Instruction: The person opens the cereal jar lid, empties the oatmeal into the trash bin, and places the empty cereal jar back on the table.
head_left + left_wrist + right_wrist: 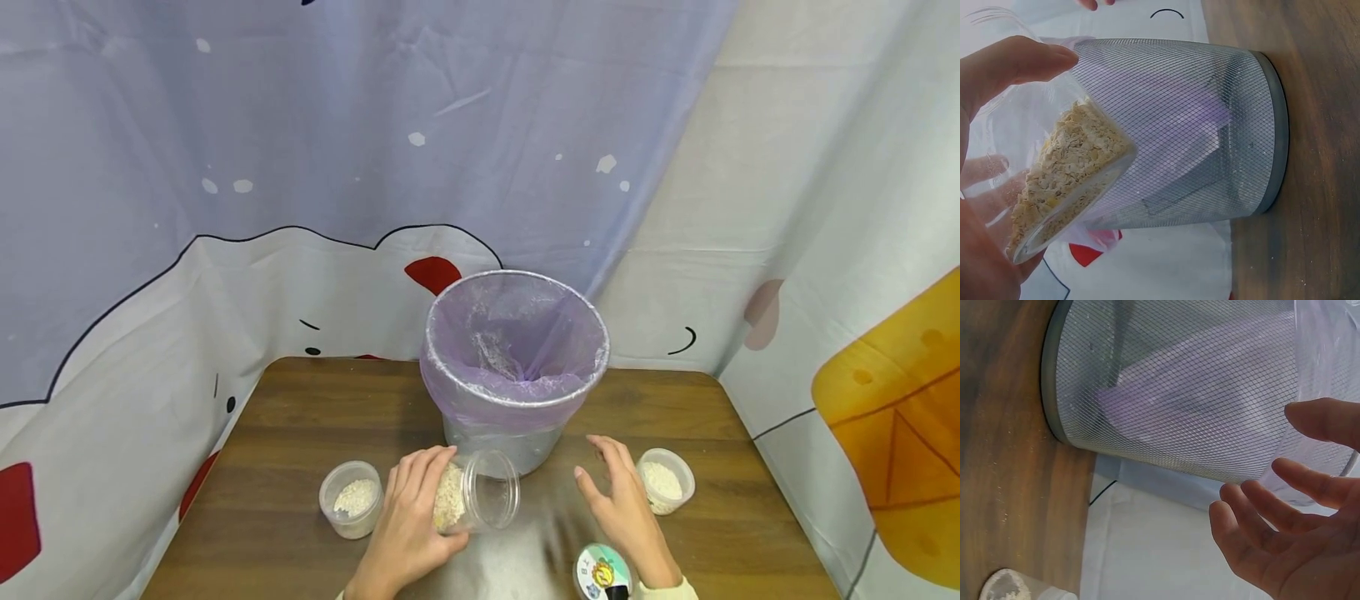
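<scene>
Left hand (408,512) grips tilted clear jar (470,496) in front of bin (513,437), fingers hiding some flakes (448,498). Right hand (622,504) apart, fingers relaxed. Round labelled item (600,567) cut off at head-view bottom.

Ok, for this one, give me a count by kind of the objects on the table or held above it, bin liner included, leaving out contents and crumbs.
Small tubs: 2
Clear jar, held in the left hand: 1
Mesh bin: 1
Purple liner: 1
Round item with a printed label: 1
Total: 6
</scene>
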Motion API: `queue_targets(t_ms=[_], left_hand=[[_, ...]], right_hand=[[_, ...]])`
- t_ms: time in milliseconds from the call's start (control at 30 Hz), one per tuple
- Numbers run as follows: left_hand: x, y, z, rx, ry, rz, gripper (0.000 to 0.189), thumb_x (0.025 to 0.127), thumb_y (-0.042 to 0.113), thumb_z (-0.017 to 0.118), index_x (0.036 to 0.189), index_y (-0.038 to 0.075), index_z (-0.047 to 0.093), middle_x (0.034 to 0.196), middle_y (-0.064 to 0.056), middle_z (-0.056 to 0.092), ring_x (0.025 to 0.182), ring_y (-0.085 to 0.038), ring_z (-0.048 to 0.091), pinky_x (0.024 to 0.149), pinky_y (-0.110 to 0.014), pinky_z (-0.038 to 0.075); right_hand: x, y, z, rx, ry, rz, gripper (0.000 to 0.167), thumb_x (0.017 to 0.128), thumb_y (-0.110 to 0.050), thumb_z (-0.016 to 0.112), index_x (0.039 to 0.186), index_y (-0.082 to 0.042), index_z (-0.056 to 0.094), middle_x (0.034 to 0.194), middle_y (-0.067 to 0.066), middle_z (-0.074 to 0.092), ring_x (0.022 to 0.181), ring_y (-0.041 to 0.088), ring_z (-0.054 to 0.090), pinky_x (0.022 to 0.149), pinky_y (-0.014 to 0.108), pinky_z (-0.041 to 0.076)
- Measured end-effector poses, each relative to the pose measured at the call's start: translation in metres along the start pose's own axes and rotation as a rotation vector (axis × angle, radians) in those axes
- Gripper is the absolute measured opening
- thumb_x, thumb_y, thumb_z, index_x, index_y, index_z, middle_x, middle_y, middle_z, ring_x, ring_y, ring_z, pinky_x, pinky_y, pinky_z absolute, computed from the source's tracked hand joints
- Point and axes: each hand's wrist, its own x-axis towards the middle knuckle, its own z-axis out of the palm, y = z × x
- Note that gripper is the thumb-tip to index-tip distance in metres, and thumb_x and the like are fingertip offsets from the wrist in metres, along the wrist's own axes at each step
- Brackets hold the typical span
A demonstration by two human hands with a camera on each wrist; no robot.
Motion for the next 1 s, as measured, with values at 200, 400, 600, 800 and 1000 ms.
queue_targets(t_ms=[200, 400, 600, 800, 1000], left_hand=[[0.001, 0.0, 0.0, 0.005, 0.012, 0.005, 0.103, 0.035, 0.03, 0.082, 0.128, 0.004, 0.048, 0.119, -0.007, 0.051, 0.107, -0.024, 0.044, 0.088, -0.039, 0.034], [0.003, 0.001, 0.001, 0.018, 0.008, 0.009, 0.103, 0.034, 0.03, 0.083, 0.128, 0.004, 0.048, 0.119, -0.007, 0.051, 0.107, -0.025, 0.044, 0.088, -0.039, 0.034], [0.004, 0.002, 0.002, 0.029, 0.022, 0.015, 0.103, 0.034, 0.03, 0.083, 0.127, 0.003, 0.048, 0.118, -0.008, 0.051, 0.105, -0.025, 0.044, 0.087, -0.039, 0.034], [0.003, 0.002, 0.002, 0.039, 0.028, 0.006, 0.103, 0.034, 0.031, 0.083, 0.127, 0.004, 0.049, 0.117, -0.007, 0.051, 0.105, -0.024, 0.044, 0.087, -0.039, 0.034], [0.004, 0.001, 0.002, 0.026, 0.023, -0.005, 0.104, 0.035, 0.031, 0.084, 0.128, 0.004, 0.048, 0.118, -0.008, 0.051, 0.106, -0.025, 0.043, 0.089, -0.04, 0.034]], right_hand=[[0.004, -0.005, -0.003, 0.009, -0.014, -0.001, 0.048, 0.082, -0.011, 0.066, 0.126, -0.006, 0.048, 0.128, 0.015, 0.046, 0.112, 0.032, 0.048, 0.082, 0.047, 0.049], [0.008, -0.009, -0.005, 0.005, 0.005, -0.02, 0.047, 0.081, -0.011, 0.066, 0.125, -0.005, 0.049, 0.125, 0.014, 0.048, 0.109, 0.031, 0.049, 0.081, 0.045, 0.049], [0.01, -0.01, -0.007, -0.001, 0.025, -0.023, 0.047, 0.081, -0.011, 0.067, 0.125, -0.006, 0.05, 0.124, 0.012, 0.049, 0.108, 0.028, 0.05, 0.081, 0.043, 0.048], [0.013, -0.012, -0.009, 0.002, 0.044, -0.022, 0.046, 0.081, -0.01, 0.066, 0.124, -0.006, 0.051, 0.125, 0.011, 0.049, 0.108, 0.026, 0.05, 0.081, 0.043, 0.049], [0.017, -0.014, -0.012, 0.001, 0.08, -0.031, 0.044, 0.08, -0.009, 0.067, 0.122, -0.006, 0.053, 0.123, 0.009, 0.051, 0.106, 0.022, 0.051, 0.08, 0.039, 0.049]])
